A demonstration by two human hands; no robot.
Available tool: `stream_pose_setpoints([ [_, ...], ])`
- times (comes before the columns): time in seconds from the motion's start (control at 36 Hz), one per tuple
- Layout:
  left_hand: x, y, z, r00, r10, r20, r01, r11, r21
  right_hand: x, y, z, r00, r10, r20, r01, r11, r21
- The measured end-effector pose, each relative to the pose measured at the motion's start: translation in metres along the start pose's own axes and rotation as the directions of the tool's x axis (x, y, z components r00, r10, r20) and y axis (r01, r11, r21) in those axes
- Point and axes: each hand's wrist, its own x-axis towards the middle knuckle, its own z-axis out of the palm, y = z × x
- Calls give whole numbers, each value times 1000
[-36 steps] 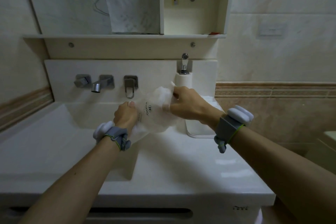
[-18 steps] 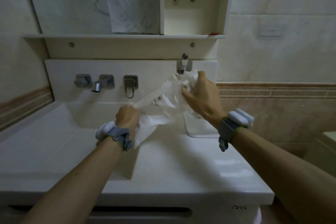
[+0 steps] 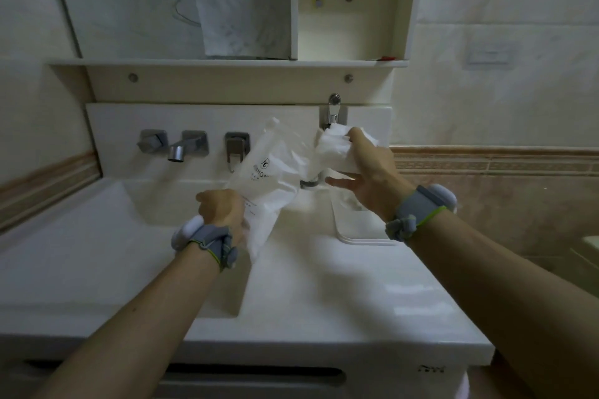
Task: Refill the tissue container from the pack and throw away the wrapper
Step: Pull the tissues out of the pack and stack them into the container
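While the left hand (image 3: 220,212) is gripping the limp wrapper (image 3: 269,185) by its lower end over the sink (image 3: 97,236), the right hand (image 3: 366,168) is clutching the tissue stack (image 3: 334,147) above the tissue container (image 3: 356,233); loosely held, the tissues risk fanning apart and landing wet.

One wrapper (image 3: 269,185), one tissue stack (image 3: 337,149), two hands, three wall fittings.

- White glossy bench (image 3: 324,295) with a basin (image 3: 155,204) sunk into its left side
- A white rectangular tissue container (image 3: 353,230) rests on its back right part
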Motion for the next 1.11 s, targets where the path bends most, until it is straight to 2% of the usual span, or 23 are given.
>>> stream_pose_setpoints([
  [0.14,2,-1,1,999,-28,-20,27,999,-39,-2,5,9,990,-86,-110,95,993,72],
  [0.28,3,-5,-1,1000,-13,25,14,1000,-19,-5,10,13,999,-39,-19,40,997,63],
  [0.42,-9,-7,-2,976,184,118,-197,974,110,-7,17,19,994,-21,108,19,1000,18],
  [0.53,-9,-6,2,972,173,158,-175,985,-4,-9,19,23,993,-21,116,19,1000,12],
  [0.64,-24,-1,-7,949,122,290,-81,985,-150,-4,16,23,999,-16,33,15,1000,20],
  [0.75,-47,11,-19,842,131,524,-31,980,-195,-3,11,20,1000,14,3,-14,998,55],
  [0.83,-43,18,-29,701,150,697,-79,988,-133,1,9,15,999,34,-4,-34,998,57],
  [0.92,-32,18,-31,627,145,765,-104,989,-102,2,7,9,997,72,5,-72,997,22],
  [0.97,-30,17,-30,644,183,743,-146,982,-116,4,6,5,995,102,19,-102,995,-6],
  [1.03,-28,14,-27,694,241,678,-213,969,-126,6,6,0,993,116,26,-116,993,-23],
  [1.11,-23,4,-24,765,286,577,-312,948,-56,12,8,-6,999,28,-25,-31,992,-122],
])
